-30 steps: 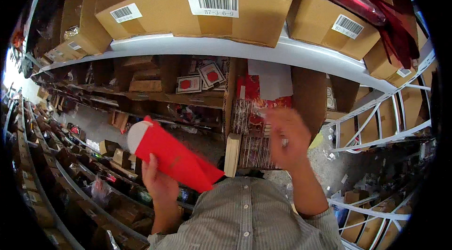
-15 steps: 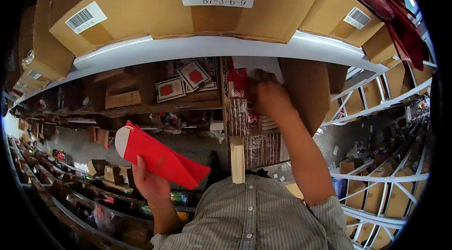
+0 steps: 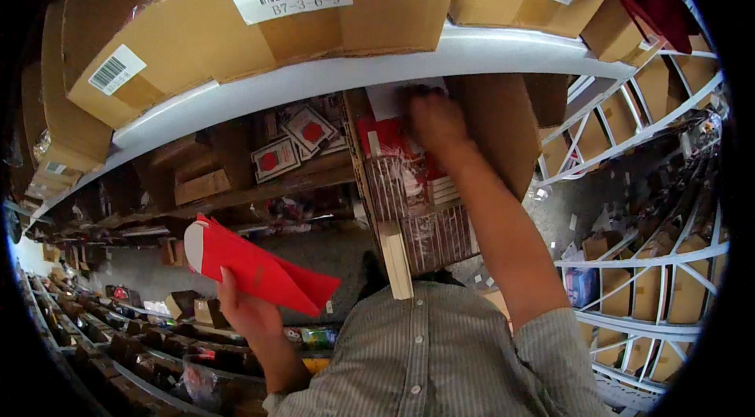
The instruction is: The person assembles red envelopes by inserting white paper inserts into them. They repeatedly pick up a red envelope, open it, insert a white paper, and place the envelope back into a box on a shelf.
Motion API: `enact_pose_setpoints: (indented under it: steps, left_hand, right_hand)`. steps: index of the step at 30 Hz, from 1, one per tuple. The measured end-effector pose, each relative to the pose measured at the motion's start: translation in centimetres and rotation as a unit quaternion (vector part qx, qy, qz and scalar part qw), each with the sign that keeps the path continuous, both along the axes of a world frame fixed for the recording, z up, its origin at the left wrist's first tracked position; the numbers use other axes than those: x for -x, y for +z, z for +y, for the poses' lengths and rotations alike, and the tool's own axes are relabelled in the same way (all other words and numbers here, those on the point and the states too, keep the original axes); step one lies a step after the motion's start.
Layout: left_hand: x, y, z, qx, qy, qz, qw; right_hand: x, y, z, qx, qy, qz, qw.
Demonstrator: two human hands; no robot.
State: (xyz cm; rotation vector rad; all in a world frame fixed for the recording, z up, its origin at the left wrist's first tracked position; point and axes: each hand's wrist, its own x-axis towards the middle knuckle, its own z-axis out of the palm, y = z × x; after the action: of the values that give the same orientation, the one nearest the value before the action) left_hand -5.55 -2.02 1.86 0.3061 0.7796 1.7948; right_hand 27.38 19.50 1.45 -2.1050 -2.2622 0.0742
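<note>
The red packet (image 3: 267,269), its pale rounded end (image 3: 193,246) pointing to the upper left, is held above the floor (image 3: 303,250), left of the shirt (image 3: 417,354). The left hand (image 3: 253,315) has its grip closed on the packet's lower edge, the thumb lying across its face. The right hand (image 3: 435,120) is inside an open carton (image 3: 491,130), over a white sheet (image 3: 384,101) and beside red goods (image 3: 377,134); its fingers are too dark to make out, so whether its grip is clenched or released I cannot tell. Nearer the body in that carton are film-wrapped stacks (image 3: 432,240), with a cream block (image 3: 395,264) at their left. Left of the carton, card packs (image 3: 299,138) lie loose in another box. Above runs a white shelf beam (image 3: 314,75) bearing labelled boxes (image 3: 385,0); white racks (image 3: 645,260) stand at the right.
</note>
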Motion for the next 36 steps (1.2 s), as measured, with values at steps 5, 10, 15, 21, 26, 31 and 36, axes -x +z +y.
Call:
enact_pose_setpoints:
  steps: [5, 10, 15, 21, 26, 31, 36]
  left_hand:
    - [0.2, -0.4, -0.3, -0.005, -0.006, -0.011, 1.000]
    - [-0.2, 0.0, -0.3, 0.001, 0.001, -0.009, 1.000]
    - [-0.7, 0.5, -0.4, -0.014, -0.004, -0.003, 1.000]
    - [-0.7, 0.9, -0.9, -0.021, -0.011, -0.010, 1.000]
    - [-0.5, 0.5, -1.0, -0.028, -0.014, -0.008, 0.999]
    - [-0.8, 0.8, -1.0, -0.040, -0.017, -0.008, 0.999]
    - [-0.2, 0.5, -1.8, -0.026, -0.022, -0.012, 0.999]
  right_hand:
    - [-0.1, 0.0, -0.8, -0.062, 0.020, -0.003, 0.998]
    - [1.0, -0.6, -1.9, -0.208, 0.024, -0.046, 0.977]
    - [1.3, -0.2, -1.5, -0.121, 0.090, -0.075, 0.986]
    - [0.6, 2.2, -0.6, -0.217, 0.020, -0.031, 0.975]
    - [0.9, 4.0, -0.3, -0.226, 0.029, -0.026, 0.973]
    - [1.6, 2.1, -0.5, -0.051, 0.019, -0.004, 0.999]
    - [1.1, -0.6, -1.1, -0.150, 0.004, -0.041, 0.988]
